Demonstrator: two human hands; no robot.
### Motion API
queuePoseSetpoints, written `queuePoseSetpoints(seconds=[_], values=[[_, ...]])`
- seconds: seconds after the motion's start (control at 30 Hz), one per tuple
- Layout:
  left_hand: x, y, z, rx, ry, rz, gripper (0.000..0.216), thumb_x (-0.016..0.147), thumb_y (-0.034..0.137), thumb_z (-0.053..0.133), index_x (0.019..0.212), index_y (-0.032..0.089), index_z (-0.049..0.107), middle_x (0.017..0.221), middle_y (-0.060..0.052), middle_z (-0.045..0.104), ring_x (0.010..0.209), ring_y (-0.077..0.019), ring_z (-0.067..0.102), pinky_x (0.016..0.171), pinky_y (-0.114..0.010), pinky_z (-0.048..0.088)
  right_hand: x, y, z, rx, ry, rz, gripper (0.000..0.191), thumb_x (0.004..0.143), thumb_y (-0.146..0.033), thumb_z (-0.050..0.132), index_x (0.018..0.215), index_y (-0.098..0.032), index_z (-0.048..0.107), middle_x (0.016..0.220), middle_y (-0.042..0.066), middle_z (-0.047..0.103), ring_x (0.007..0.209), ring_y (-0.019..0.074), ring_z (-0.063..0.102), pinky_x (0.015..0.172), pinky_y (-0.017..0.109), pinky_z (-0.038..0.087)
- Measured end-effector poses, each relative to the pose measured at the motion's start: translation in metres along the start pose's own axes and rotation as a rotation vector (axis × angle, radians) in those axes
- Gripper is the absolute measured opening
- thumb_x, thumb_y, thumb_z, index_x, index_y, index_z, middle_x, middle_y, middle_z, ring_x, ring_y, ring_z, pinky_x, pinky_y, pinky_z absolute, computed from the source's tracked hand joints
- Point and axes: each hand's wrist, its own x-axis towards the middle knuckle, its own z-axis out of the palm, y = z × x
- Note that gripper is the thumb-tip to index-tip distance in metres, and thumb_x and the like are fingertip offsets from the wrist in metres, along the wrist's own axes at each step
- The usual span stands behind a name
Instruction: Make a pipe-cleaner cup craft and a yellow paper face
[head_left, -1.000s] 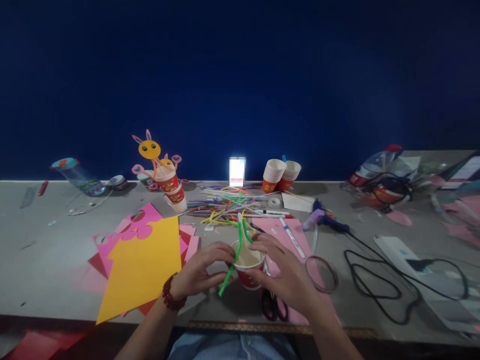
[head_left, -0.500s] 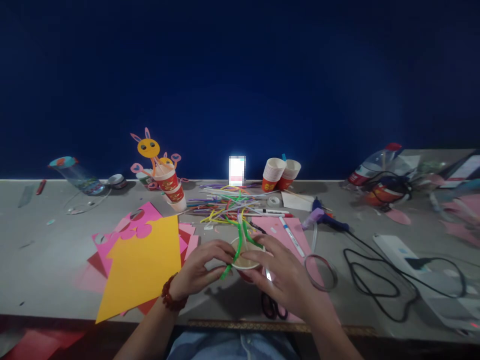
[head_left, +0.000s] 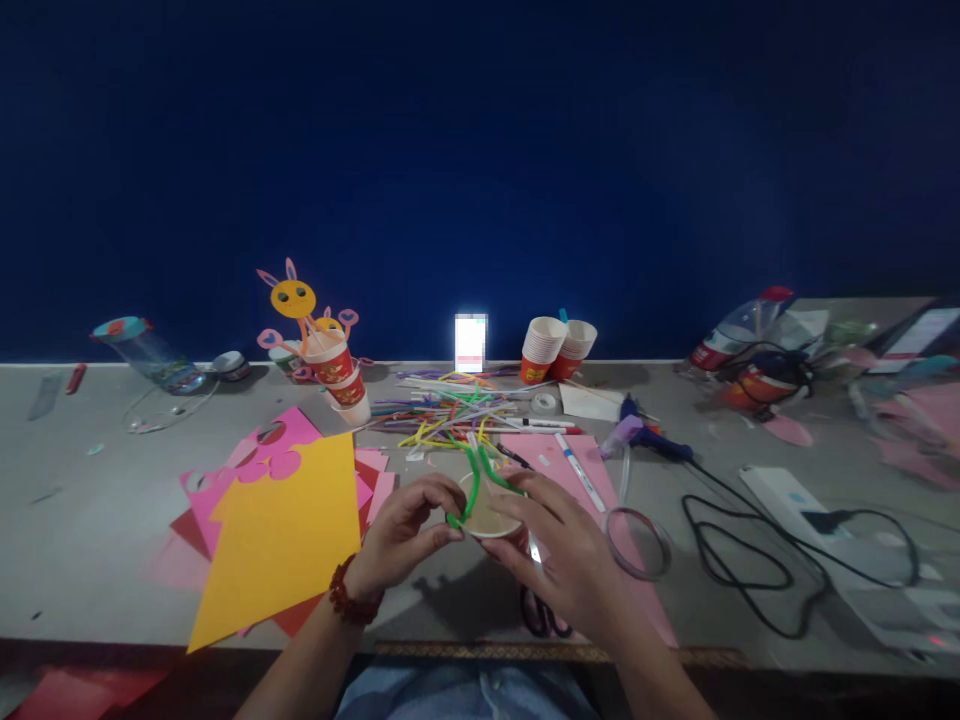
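Yellow sheet [head_left: 281, 535] lies flat left of centre, near the worktop's [head_left: 97, 520] front edge. Your left hand [head_left: 401, 535] pinches the green straw [head_left: 472, 478] at the cup's [head_left: 487, 512] left rim. Cup is between both hands, mid worktop, near the front edge, mouth up. Your right hand [head_left: 570, 560] wraps its right side. Scissors [head_left: 541, 615] lie under that hand, ring [head_left: 636, 543] just right of it.

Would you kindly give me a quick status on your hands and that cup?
Left hand pinching green straw at rim. Right hand gripping paper cup, held off table. Scissors, clear ring close beneath right hand.
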Motion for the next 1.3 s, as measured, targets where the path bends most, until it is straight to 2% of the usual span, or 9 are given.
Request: queuePoseSetpoints(seconds=[0.27,0.43,0.67,0.8,0.87,0.93,1.03,1.1,1.3], values=[[-0.001,0.004,-0.002,0.034,-0.006,-0.025,0.009,0.090,0.021,0.071,0.090,0.018,0.062,0.093,-0.007,0.064,0.092,-0.0185,0.061,0.082,-0.029,0.049,-0.004,0.004,0.001,0.051,-0.029,0.078,0.052,0.090,-0.037,0.070,0.135,-0.024,0.048,0.133,0.013,0.065,0.126,0.0294,0.060,0.104,0.046,0.051],[0.000,0.003,-0.001,-0.015,0.053,-0.038,0.014,0.088,0.021,0.073,0.093,0.018,0.061,0.094,-0.006,0.063,0.092,-0.0176,0.061,0.083,-0.028,0.050,-0.004,0.002,0.003,0.063,-0.028,0.151,0.049,0.091,-0.037,0.066,0.134,-0.023,0.047,0.131,0.013,0.066,0.122,0.0293,0.063,0.102,0.046,0.053],[-0.001,0.001,0.001,-0.053,0.047,-0.026,0.015,0.087,0.018,0.073,0.089,0.019,0.059,0.090,-0.003,0.061,0.089,-0.0155,0.059,0.080,-0.026,0.049,-0.002,0.000,0.000,0.091,-0.016,0.147,0.049,0.091,-0.034,0.068,0.134,-0.023,0.048,0.131,0.011,0.066,0.124,0.0279,0.062,0.101,0.041,0.054],[-0.004,-0.003,0.002,-0.020,0.061,-0.034,0.015,0.087,0.017,0.074,0.087,0.019,0.058,0.088,-0.002,0.061,0.088,-0.0151,0.058,0.079,-0.025,0.048,-0.004,0.002,0.001,0.115,-0.013,0.136,0.049,0.090,-0.032,0.067,0.135,-0.024,0.048,0.132,0.012,0.065,0.124,0.0280,0.062,0.103,0.042,0.053],[-0.005,-0.005,0.001,-0.028,0.062,-0.052,0.016,0.086,0.018,0.075,0.091,0.019,0.060,0.090,-0.002,0.061,0.088,-0.0150,0.058,0.079,-0.025,0.048,-0.004,0.005,0.002,0.125,-0.011,0.132,0.052,0.089,-0.032,0.070,0.135,-0.024,0.048,0.132,0.012,0.065,0.124,0.0285,0.062,0.103,0.043,0.053],[-0.005,-0.006,-0.001,-0.033,0.064,-0.089,0.025,0.084,0.020,0.078,0.103,0.020,0.061,0.092,-0.002,0.062,0.087,-0.0145,0.059,0.079,-0.024,0.049,-0.005,0.008,0.004,0.140,-0.010,0.135,0.055,0.087,-0.031,0.073,0.135,-0.025,0.048,0.133,0.012,0.064,0.124,0.0285,0.061,0.102,0.043,0.053],[-0.006,-0.004,-0.004,0.039,0.055,-0.152,0.037,0.084,0.024,0.079,0.116,0.022,0.061,0.098,-0.004,0.063,0.088,-0.0148,0.060,0.080,-0.024,0.050,-0.006,0.012,0.007,0.163,0.000,0.129,0.056,0.086,-0.028,0.072,0.136,-0.026,0.047,0.133,0.011,0.063,0.126,0.0283,0.060,0.103,0.044,0.052],[-0.005,-0.001,-0.006,0.130,0.036,-0.170,0.030,0.086,0.028,0.076,0.112,0.021,0.064,0.102,-0.005,0.065,0.089,-0.0158,0.061,0.080,-0.025,0.050,-0.008,0.014,0.010,0.172,0.016,0.124,0.056,0.086,-0.027,0.072,0.136,-0.026,0.047,0.133,0.012,0.063,0.127,0.0287,0.059,0.103,0.045,0.052],[-0.003,0.009,-0.007,0.435,-0.020,-0.072,0.021,0.091,0.032,0.070,0.109,0.021,0.065,0.099,-0.005,0.069,0.083,-0.0151,0.061,0.078,-0.025,0.050,-0.012,0.015,0.014,0.203,0.050,0.132,0.056,0.085,-0.027,0.073,0.135,-0.027,0.049,0.131,0.011,0.063,0.127,0.0286,0.058,0.102,0.044,0.051]])
